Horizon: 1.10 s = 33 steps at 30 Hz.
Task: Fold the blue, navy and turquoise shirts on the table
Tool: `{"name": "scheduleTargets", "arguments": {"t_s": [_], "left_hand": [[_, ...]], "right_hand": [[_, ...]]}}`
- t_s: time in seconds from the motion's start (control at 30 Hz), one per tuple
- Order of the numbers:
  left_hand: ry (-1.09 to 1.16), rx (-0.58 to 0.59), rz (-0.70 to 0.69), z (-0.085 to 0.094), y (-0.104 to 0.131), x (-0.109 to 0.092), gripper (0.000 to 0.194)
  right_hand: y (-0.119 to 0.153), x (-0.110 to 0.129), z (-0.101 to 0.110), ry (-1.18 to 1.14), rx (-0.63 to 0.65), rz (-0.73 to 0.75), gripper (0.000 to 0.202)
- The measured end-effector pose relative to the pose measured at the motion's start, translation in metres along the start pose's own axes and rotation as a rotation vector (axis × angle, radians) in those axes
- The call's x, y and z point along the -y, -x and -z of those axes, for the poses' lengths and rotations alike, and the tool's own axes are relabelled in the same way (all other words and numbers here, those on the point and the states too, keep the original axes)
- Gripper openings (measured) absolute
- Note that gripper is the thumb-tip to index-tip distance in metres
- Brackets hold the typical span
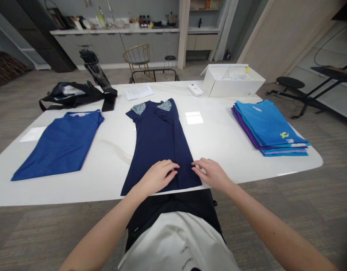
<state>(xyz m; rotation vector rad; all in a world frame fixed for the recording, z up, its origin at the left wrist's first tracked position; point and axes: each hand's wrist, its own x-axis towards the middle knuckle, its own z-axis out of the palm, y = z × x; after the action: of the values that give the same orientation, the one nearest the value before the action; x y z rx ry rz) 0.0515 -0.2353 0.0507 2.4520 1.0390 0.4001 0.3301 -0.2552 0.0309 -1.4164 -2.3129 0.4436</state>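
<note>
A dark navy short-sleeved shirt (159, 139) lies flat on the white table in front of me, its patterned shoulders toward the far side. Its right side is folded inward, and a lengthwise crease runs down to the hem. Over the lower part, near that crease, my left hand (160, 175) is half curled, thumb and fingertips slightly apart. My right hand (210, 173) is at the lower right edge of the shirt, thumb and index finger curved with a small gap between the tips. No cloth is visibly lifted by either hand.
A folded blue shirt (63, 143) lies at left, a stack of folded shirts (266, 120) at right. Along the far edge are a black bag (73, 94), bottle (97, 71), phone (108, 102), paper sheet (139, 92), small white device (195, 90) and white box (232, 84).
</note>
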Motion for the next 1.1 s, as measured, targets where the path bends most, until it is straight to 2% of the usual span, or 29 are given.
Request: {"name": "scheduleTargets", "arguments": {"t_s": [0.13, 0.2, 0.27, 0.33, 0.43, 0.53, 0.63, 0.73, 0.83, 1.0, 1.1], "left_hand": [[-0.150, 0.110, -0.058, 0.003, -0.016, 0.011, 0.023], [-0.132, 0.153, -0.090, 0.005, -0.024, 0.017, 0.021], [-0.065, 0.136, -0.068, 0.011, -0.035, 0.027, 0.020], [0.003, 0.068, 0.014, 0.019, -0.054, 0.046, 0.020], [0.050, -0.092, 0.204, 0.031, -0.095, 0.088, 0.021], [-0.018, -0.250, 0.380, 0.043, -0.144, 0.131, 0.023], [-0.136, -0.352, 0.577, 0.056, -0.188, 0.163, 0.031], [-0.198, -0.331, 0.752, 0.068, -0.220, 0.183, 0.044], [-0.239, -0.281, 0.867, 0.075, -0.241, 0.195, 0.054], [-0.219, -0.286, 0.923, 0.076, -0.257, 0.212, 0.061], [-0.142, -0.243, 0.926, 0.073, -0.261, 0.223, 0.057]], "right_hand": [[-0.048, -0.014, 0.005, 0.043, 0.142, 0.031, 0.019], [-0.072, -0.020, 0.008, 0.050, 0.145, 0.022, 0.015], [-0.096, -0.026, 0.008, 0.032, 0.105, -0.016, 0.018], [-0.124, -0.034, 0.007, 0.001, 0.071, -0.050, 0.018], [-0.171, -0.048, 0.001, -0.026, 0.020, -0.103, 0.014], [-0.220, -0.063, -0.006, -0.036, -0.034, -0.177, 0.014], [-0.268, -0.079, -0.013, -0.052, -0.081, -0.239, 0.017], [-0.311, -0.096, -0.016, -0.040, -0.133, -0.262, 0.023], [-0.351, -0.111, -0.018, -0.004, -0.133, -0.283, 0.029], [-0.404, -0.128, -0.022, 0.048, -0.066, -0.369, 0.046], [-0.426, -0.135, -0.027, 0.084, -0.004, -0.372, 0.055]]}}
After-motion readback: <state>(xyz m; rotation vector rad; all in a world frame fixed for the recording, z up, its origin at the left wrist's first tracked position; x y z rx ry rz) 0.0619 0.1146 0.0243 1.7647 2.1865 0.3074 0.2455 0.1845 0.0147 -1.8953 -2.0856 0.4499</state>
